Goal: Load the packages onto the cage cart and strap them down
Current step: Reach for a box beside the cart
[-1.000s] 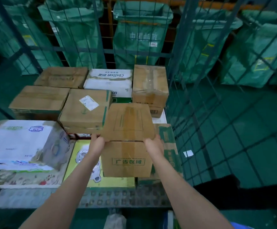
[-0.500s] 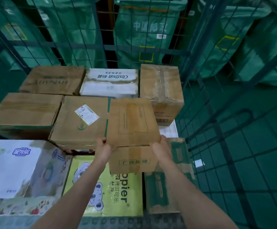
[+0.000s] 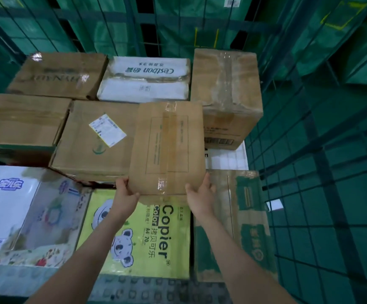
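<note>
Inside the cage cart (image 3: 103,15), over the stacked load: one small brown box (image 3: 169,148), taped along its top, held in two hands. Hangs above the near edge of the labelled brown carton (image 3: 97,137) and the far end of the Copier box (image 3: 138,238); cannot tell whether touching either.

Counted beneath and around it, nine more packages. Along the back, three: a plain brown carton (image 3: 57,73), a white Cestbon box (image 3: 144,79), a tall taped carton (image 3: 226,84). Across the middle, two brown, the labelled one and a wide carton (image 3: 20,119) at far left, plus one white package (image 3: 226,159) mostly hidden beneath the tall one. Nearest, three: a white printed box (image 3: 7,205), the yellow-green Copier box, a brown-and-green carton (image 3: 233,216). Behind the mesh, green sacks (image 3: 200,29), number unclear.

Two bare forearms reaching forward, roughly parallel. Left hand (image 3: 123,194) curled round the held box's near left corner, fingers up the side, thumb at the near edge. Right hand (image 3: 200,194) mirrored on the near right corner, gripping likewise.
</note>
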Demonstrator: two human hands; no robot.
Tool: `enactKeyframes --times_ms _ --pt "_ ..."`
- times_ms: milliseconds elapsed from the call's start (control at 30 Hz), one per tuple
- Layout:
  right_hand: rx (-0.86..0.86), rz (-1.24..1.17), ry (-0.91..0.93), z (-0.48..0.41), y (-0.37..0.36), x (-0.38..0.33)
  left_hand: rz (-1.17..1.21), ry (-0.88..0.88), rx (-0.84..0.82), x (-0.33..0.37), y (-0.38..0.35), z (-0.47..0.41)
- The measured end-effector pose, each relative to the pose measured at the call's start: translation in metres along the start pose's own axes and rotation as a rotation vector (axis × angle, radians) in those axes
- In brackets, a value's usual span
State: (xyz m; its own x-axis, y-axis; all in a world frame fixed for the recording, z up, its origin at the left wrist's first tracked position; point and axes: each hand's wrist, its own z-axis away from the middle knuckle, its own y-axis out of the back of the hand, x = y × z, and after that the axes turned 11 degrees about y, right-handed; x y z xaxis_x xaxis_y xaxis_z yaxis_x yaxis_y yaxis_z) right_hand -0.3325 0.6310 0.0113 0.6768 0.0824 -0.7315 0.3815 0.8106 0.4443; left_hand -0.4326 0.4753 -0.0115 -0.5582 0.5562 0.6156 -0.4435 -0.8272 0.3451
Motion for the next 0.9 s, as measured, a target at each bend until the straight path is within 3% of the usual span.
enactKeyframes --times_ms 367,533,700,900 --pt "0.089 -0.024 -0.038 0.006 -0.002 -0.003 0.213 0.03 0.048 0.023 -0.002 0.019" --pt "0.178 -0.05 -0.023 0.017 0.02 -0.02 0.115 -0.03 0.031 0.067 -0.001 0.031" --pt "0.325 -0.001 -0.025 0.028 0.055 -0.033 0.02 0.017 -0.049 0.114 -0.019 0.04" --pt "0.409 0.036 0.046 0.025 0.067 -0.043 0.058 0.106 -0.087 0.103 -0.031 0.042"
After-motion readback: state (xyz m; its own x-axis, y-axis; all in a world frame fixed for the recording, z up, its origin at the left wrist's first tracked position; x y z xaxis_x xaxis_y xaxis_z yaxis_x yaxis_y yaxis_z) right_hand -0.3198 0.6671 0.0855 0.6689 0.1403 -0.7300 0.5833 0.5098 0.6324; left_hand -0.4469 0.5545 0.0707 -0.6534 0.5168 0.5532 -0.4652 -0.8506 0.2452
